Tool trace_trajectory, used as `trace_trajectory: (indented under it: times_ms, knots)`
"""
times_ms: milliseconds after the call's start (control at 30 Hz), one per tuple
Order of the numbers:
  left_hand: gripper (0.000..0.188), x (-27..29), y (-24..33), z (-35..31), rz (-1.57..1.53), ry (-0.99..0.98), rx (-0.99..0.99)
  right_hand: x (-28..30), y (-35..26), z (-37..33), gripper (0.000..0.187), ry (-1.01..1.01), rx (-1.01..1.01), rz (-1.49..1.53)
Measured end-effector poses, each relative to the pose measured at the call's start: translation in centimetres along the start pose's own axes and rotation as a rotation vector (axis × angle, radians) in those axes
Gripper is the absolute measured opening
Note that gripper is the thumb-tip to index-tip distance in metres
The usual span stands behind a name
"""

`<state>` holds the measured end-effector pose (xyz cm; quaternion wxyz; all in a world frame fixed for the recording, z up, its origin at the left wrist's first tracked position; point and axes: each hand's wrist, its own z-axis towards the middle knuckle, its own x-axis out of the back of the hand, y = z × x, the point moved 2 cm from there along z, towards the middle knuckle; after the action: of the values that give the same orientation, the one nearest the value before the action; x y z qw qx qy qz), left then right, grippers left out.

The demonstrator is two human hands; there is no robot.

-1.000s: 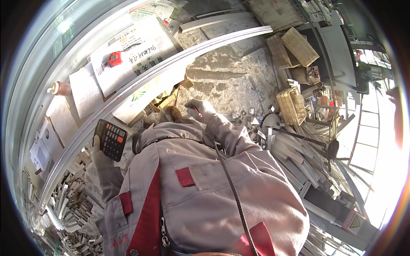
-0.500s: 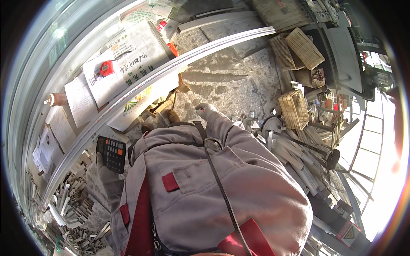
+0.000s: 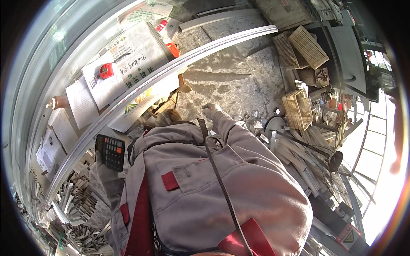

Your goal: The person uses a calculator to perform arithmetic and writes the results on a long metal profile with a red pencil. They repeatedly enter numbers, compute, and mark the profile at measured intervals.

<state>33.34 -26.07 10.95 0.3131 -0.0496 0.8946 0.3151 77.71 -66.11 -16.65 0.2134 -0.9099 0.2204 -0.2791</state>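
At the left, my left hand [image 3: 103, 169], in a pale glove, is closed around the edge of a black calculator [image 3: 110, 152] with grey and orange keys. The calculator is held beside my jacket, keys facing up. Out in front of my body, above the dusty floor, my right hand [image 3: 212, 110], also gloved, is bent in with its fingers curled together. A tiny dark and reddish spot shows at its fingertips; what it is cannot be made out. A long pale rail [image 3: 171, 67] with a scale along it curves past beyond both hands.
A red tape measure [image 3: 106, 70] lies on paper sheets [image 3: 81, 102] at the left, near a brown bottle [image 3: 58, 102]. Woven baskets [image 3: 297, 109] and metal offcuts [image 3: 299, 158] stand at the right. Many short profile pieces [image 3: 81, 198] are piled lower left.
My right hand has shifted slightly to the right, and the surroundings have shifted a little in view. The calculator stays in my left hand.
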Motion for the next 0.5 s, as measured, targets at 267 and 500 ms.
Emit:
trace_trajectory:
  times_ms: [267,500]
  knots:
    - [0.047,0.6,0.3,0.8,0.017,0.019,-0.035,-0.4,-0.4,-2.6,0.032,-0.079,-0.055,0.180]
    - [0.046,-0.9,0.8,-0.9,-0.104,0.150,-0.093,-0.3,-1.7,-2.4,0.032,-0.110,-0.065,0.145]
